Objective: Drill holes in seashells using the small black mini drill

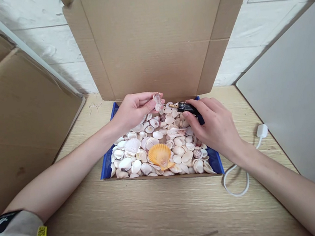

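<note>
My left hand (136, 108) pinches a small pinkish-white seashell (157, 101) between thumb and fingers, above the back of the shell-filled tray. In my right hand (215, 123) is a black mini drill (185, 108) with a brass-coloured tip, which points left toward the held shell. A gap shows between the tip and that shell. Beneath both hands, many pale shells spread over a cardboard tray with blue sides (106, 164). A large orange scallop shell (160, 155) lies near the front of the pile.
Behind the tray a brown cardboard lid (157, 42) stands upright against the white wall. A white cable (237, 193) with a white plug (262, 131) lies on the wooden table (148, 211) at the right. Cardboard panels (25, 115) rise on the left, a pale panel (296, 72) on the right.
</note>
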A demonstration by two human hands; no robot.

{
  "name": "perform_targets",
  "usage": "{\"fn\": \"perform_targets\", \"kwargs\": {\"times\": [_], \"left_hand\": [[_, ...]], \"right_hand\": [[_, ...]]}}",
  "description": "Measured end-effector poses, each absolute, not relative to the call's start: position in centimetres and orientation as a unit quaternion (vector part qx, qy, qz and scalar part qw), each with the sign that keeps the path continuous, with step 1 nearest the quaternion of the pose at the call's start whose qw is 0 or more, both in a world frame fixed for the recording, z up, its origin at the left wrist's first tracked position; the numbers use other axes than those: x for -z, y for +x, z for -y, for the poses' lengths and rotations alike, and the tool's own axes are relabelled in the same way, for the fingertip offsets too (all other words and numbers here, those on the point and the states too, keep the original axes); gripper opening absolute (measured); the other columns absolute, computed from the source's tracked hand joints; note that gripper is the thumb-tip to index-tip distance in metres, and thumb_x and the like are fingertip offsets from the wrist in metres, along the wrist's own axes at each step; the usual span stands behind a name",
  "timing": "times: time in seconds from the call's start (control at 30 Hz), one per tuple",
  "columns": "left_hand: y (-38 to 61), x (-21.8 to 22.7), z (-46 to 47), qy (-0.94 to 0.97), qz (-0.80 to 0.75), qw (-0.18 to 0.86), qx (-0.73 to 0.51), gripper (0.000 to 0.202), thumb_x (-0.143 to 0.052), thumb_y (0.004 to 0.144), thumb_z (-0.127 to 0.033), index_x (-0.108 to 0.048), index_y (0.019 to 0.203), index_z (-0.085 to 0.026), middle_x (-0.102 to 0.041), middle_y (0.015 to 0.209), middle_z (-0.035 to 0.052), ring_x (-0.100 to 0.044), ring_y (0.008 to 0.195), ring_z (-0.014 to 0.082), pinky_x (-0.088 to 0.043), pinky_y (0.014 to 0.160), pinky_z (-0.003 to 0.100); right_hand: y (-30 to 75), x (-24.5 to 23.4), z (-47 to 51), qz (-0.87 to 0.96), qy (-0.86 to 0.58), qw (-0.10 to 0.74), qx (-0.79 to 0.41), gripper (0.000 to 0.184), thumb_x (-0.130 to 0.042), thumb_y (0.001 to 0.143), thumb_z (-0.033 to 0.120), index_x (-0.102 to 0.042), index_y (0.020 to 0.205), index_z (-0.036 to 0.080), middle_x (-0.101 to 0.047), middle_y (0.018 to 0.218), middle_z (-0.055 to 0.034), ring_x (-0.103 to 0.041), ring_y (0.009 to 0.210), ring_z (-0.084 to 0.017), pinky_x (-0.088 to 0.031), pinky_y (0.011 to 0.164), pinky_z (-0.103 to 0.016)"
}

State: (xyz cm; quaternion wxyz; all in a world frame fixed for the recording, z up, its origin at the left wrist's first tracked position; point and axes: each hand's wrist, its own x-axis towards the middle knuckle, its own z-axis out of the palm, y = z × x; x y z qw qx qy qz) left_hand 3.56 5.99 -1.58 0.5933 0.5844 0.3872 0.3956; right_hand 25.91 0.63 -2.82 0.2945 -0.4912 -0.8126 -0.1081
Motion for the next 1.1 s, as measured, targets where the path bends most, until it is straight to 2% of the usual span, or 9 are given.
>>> {"fn": "perform_targets", "kwargs": {"times": [0.77,0.97,1.1], "left_hand": [[3.53,1.75,-5.93,0.603,-0.386,0.579,-0.389,0.034,-0.074,0.076,-0.036,-0.073,0.103,-0.014,-0.076,0.097,0.0081,-0.069,0.091,0.0205,-0.056,0.081,0.033],[3.65,1.56,-5.91,0.607,-0.383,0.579,-0.386,0.034,-0.073,0.076,-0.039,-0.073,0.098,-0.014,-0.075,0.089,0.006,-0.068,0.09,0.0197,-0.054,0.081,0.031],[3.65,1.42,-5.9,0.621,-0.376,0.573,-0.381,0.027,-0.071,0.078,-0.039,-0.073,0.087,-0.014,-0.072,0.083,0.0043,-0.067,0.086,0.0182,-0.052,0.081,0.031]], "right_hand": [[26.02,3.06,-0.63,0.801,-0.517,0.282,0.104,0.034,-0.047,0.094,0.036,-0.061,0.113,0.011,-0.068,0.094,-0.0111,-0.061,0.083,-0.023,-0.048,0.074,-0.036],[25.99,3.0,-0.63,0.802,-0.516,0.283,0.105,0.033,-0.046,0.094,0.035,-0.061,0.113,0.012,-0.068,0.094,-0.0114,-0.061,0.083,-0.023,-0.049,0.073,-0.037],[25.92,2.98,-0.63,0.803,-0.514,0.282,0.108,0.034,-0.047,0.094,0.035,-0.062,0.113,0.01,-0.068,0.093,-0.0117,-0.062,0.082,-0.024,-0.049,0.072,-0.037]]}}
